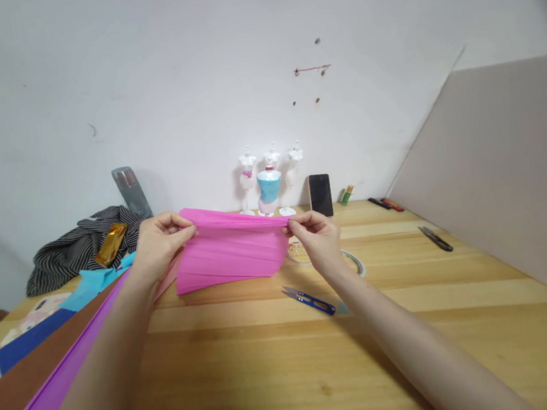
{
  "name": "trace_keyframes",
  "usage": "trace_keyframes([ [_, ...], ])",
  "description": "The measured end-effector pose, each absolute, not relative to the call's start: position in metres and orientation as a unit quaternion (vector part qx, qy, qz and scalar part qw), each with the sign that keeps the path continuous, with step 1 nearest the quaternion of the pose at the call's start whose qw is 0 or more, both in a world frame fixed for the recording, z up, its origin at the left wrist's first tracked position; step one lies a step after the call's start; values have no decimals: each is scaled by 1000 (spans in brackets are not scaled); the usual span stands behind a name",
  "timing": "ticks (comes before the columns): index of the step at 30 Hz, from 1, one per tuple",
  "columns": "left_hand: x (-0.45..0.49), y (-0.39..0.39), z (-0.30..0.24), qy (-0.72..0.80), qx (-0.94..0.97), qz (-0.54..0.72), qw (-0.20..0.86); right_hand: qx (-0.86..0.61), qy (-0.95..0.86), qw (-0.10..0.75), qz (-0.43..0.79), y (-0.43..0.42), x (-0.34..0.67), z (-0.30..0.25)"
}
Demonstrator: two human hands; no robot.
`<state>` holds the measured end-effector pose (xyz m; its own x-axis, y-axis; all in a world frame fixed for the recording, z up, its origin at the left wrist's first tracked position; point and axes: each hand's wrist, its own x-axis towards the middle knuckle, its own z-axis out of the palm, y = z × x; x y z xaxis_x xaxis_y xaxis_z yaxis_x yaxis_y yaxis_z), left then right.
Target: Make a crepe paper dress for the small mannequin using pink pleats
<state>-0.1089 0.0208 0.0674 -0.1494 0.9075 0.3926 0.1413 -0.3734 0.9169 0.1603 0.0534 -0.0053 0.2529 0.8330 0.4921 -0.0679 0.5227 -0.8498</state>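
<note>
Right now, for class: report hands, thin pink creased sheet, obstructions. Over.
Left hand, right hand: pinching upper edge of pink sheet. Sheet: spread between them. No blockage seen; blue-handled metal snips lie apart on wooden table.

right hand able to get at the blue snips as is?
Probably yes, once free: the right hand pinches the pink sheet, but the blue snips lie uncovered on the table.

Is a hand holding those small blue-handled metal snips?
No, the blue-handled metal snips lie on the light wooden table, while the left hand and right hand pinch the thin bright pink sheet.
</note>
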Motion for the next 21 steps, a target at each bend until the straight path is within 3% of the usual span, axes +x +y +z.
trace_keyframes([
  [11,-108,17,68,424,561,594,391,-370,-526,697,317,54,161,-6],
  [21,-106,18,69,446,561,605,348,-376,-534,687,318,52,160,-5],
])
